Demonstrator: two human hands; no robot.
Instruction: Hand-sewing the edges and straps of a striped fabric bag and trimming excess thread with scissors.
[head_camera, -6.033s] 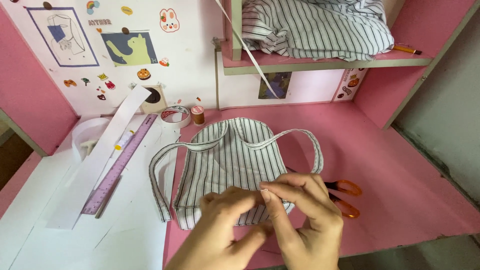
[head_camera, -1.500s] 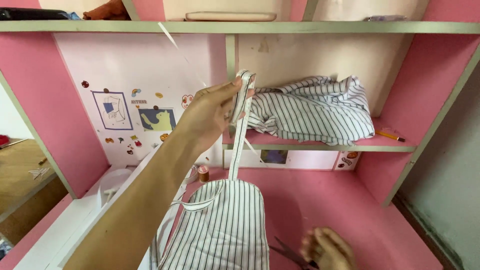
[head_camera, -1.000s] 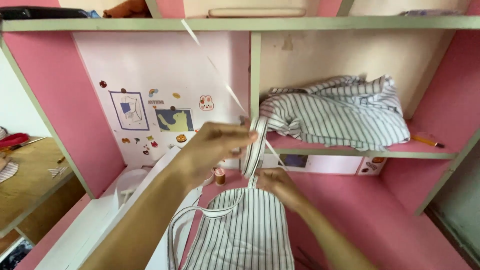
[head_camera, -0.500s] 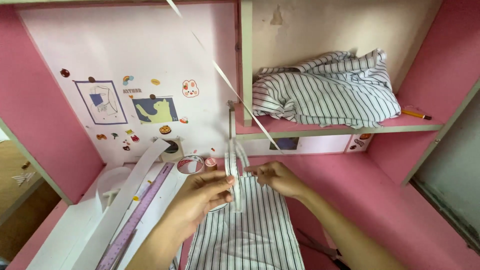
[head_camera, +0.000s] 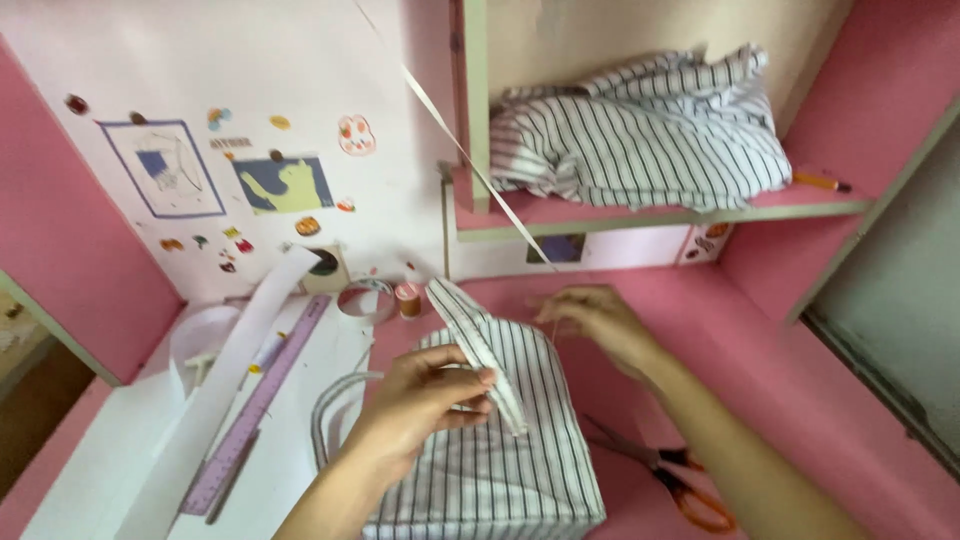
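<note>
Fingers of my left hand (head_camera: 425, 395) close in a pinch on the strap (head_camera: 478, 345) of the striped cloth bag (head_camera: 500, 440), lifting that strap up and tilted away from me. My left grip is shut on the strap, thumb on the near face and fingertips wrapped over the far one. The bag itself sits directly below and just past that grip, resting on the pink worktop (head_camera: 800, 400), its second strap loop curling out to the left of my wrist.

My right hand (head_camera: 600, 318) hovers just beyond and to the right of the left grip, above the bag's far edge. Its fingers are curled together, and I see a thin thread running down from them, but I cannot tell how firmly they pinch it or whether a needle is there.

Orange-handled scissors (head_camera: 665, 470) lie on the worktop to the right of the bag, under my right forearm. To the left of my left grip lie a purple ruler (head_camera: 255, 410) and a long white paper strip (head_camera: 215, 400) on white sheets. Past the grip, near the back wall, stand a small thread spool (head_camera: 407, 298) and a roll of tape (head_camera: 363, 297). On the shelf above and beyond my right hand lies a pile of matching striped fabric (head_camera: 640, 135), with an orange pencil (head_camera: 820, 182) beside it.
</note>
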